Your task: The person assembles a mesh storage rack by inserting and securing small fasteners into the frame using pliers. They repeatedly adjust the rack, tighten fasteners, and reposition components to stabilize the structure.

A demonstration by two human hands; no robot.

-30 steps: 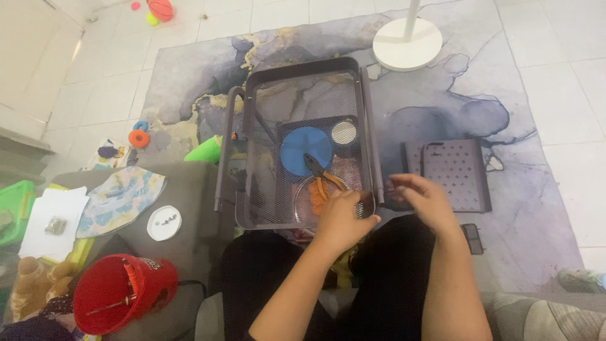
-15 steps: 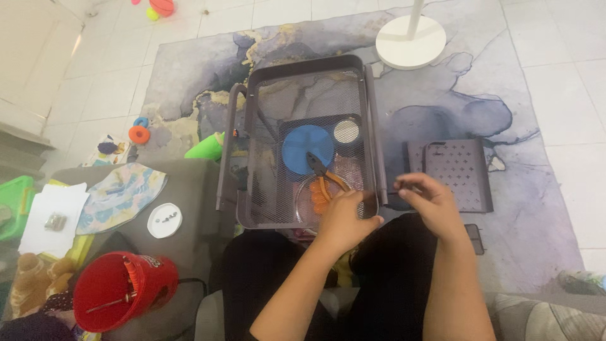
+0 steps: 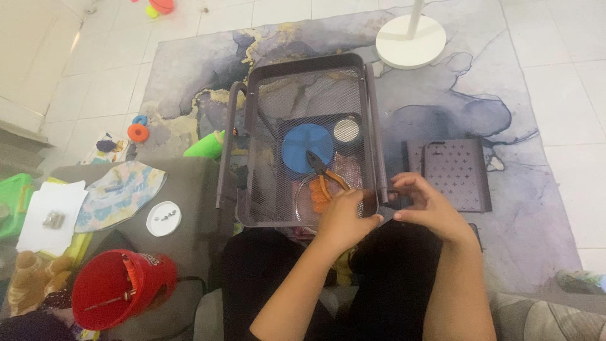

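A grey mesh basket [image 3: 278,101] with side posts lies on the rug in front of my knees. Inside it are orange-handled pliers [image 3: 323,172], a blue round lid [image 3: 303,142], a small white disc [image 3: 346,130] and a clear round dish [image 3: 308,199]. My left hand [image 3: 344,218] grips the basket's near right corner. Beside it, my right hand [image 3: 424,208] pinches the lower end of the right grey post [image 3: 374,126] with fingertips. What lies between those fingertips is hidden.
A perforated grey panel [image 3: 456,173] lies on the rug right of the basket. A white round stand base [image 3: 410,41] sits at the top. To the left are a red bucket [image 3: 120,290], a white lid with screws [image 3: 164,218], a patterned cloth [image 3: 120,192], papers [image 3: 53,208] and a green toy [image 3: 205,146].
My right hand's fingers have drawn in from beside the panel to the post's lower end. My left hand stays at the basket's corner.
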